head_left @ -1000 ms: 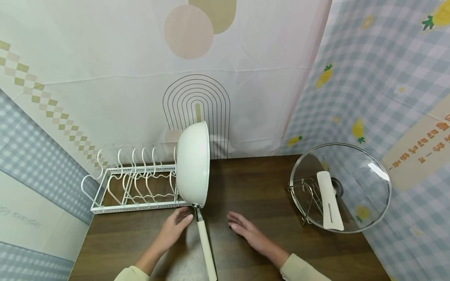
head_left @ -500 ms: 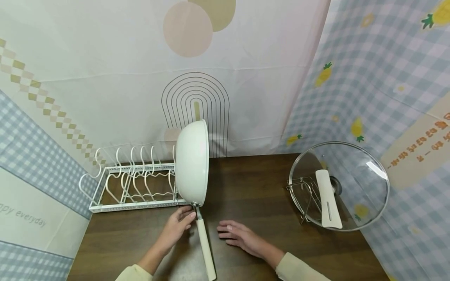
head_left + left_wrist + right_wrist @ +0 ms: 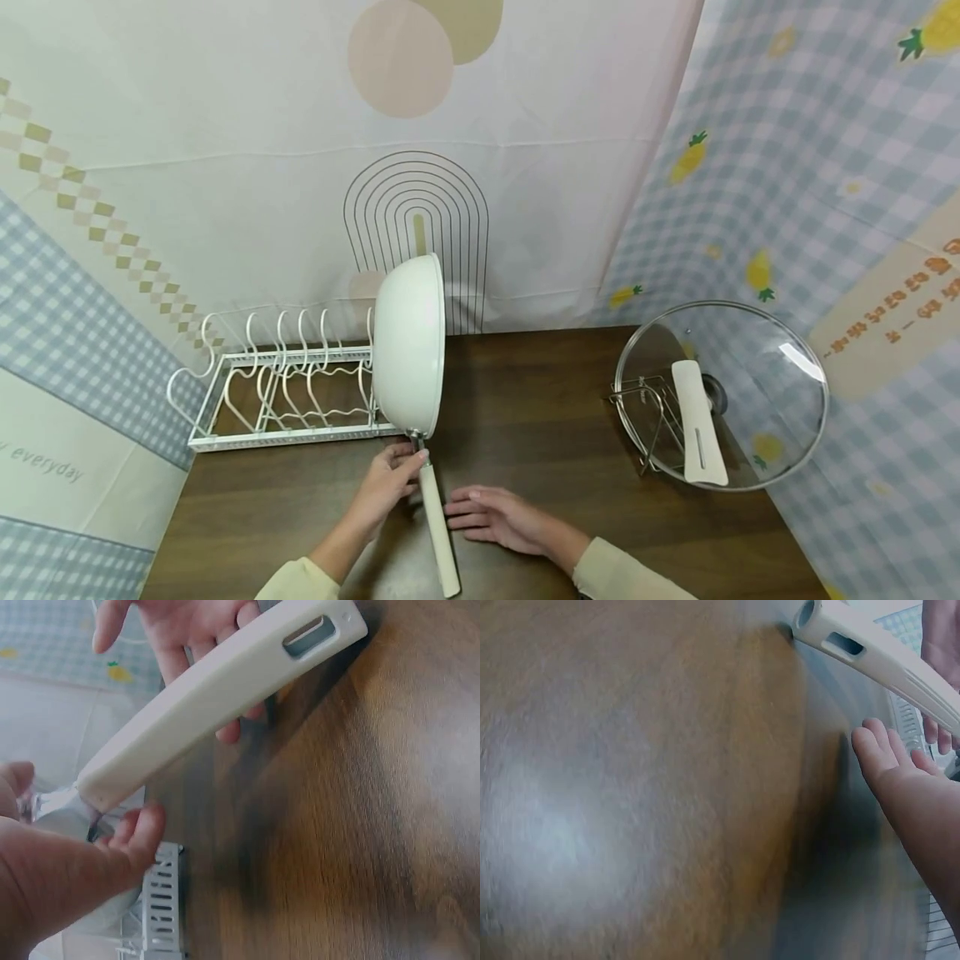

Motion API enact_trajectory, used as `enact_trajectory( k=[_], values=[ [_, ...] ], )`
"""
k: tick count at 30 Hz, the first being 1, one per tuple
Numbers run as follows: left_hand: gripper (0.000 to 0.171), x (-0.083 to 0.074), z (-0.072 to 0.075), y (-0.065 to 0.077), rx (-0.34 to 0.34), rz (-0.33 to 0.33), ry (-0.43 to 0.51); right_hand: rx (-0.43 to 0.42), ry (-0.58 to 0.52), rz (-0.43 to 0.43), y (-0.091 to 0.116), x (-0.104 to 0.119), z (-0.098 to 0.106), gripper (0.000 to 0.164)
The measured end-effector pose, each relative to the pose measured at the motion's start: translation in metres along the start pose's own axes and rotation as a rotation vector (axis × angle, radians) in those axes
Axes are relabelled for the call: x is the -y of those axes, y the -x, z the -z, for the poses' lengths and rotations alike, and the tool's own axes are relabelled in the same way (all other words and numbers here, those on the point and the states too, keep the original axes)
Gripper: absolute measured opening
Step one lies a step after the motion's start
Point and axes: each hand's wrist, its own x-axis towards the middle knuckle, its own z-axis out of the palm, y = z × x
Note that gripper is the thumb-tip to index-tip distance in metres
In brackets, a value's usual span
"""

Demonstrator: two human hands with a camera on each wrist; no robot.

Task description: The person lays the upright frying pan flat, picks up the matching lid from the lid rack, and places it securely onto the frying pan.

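Note:
A white long-handled wok point(image 3: 408, 346) stands on its side at the right end of a white wire rack point(image 3: 296, 433), its cream handle point(image 3: 441, 533) pointing toward me. My left hand point(image 3: 382, 487) holds the metal neck of the handle from the left, thumb on top and fingers curled underneath. To the right of the handle, my right hand point(image 3: 498, 518) has its fingers extended and spread, fingertips right beside the grip. In the left wrist view the right hand's fingers point(image 3: 180, 664) show behind the handle, partly covered by it.
A large glass lid point(image 3: 772, 417) with a white handle bar point(image 3: 700, 425) leans in a small wire stand point(image 3: 656, 425) on the right of the brown wooden table point(image 3: 540, 400). Patterned cloth point(image 3: 570, 208) hangs along the back and sides. The rack has several wavy wire dividers.
My left hand has moved slightly right and its thumb has come onto the handle's neck. My right hand has moved left, close to the handle. The wok stays in place.

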Motion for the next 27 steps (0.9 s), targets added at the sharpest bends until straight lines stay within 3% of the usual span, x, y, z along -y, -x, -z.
enact_trajectory(
  k=[8, 14, 22, 27],
  values=[
    [0.059, 0.006, -0.009, -0.007, 0.007, 0.037, 0.072, -0.016, -0.052, -0.043, -0.008, -0.007, -0.006, 0.067],
    [0.043, 0.006, -0.014, -0.01, 0.032, 0.053, 0.169, -0.017, -0.084, -0.046, -0.016, -0.014, -0.009, 0.065],
    [0.041, 0.009, -0.018, -0.015, 0.036, 0.052, 0.214, 0.151, -0.142, -0.044, -0.024, -0.023, -0.01, 0.057],
    [0.039, 0.014, -0.022, -0.018, 0.058, 0.049, 0.265, 0.185, -0.16, -0.059, -0.026, -0.027, -0.011, 0.05]
  ],
)
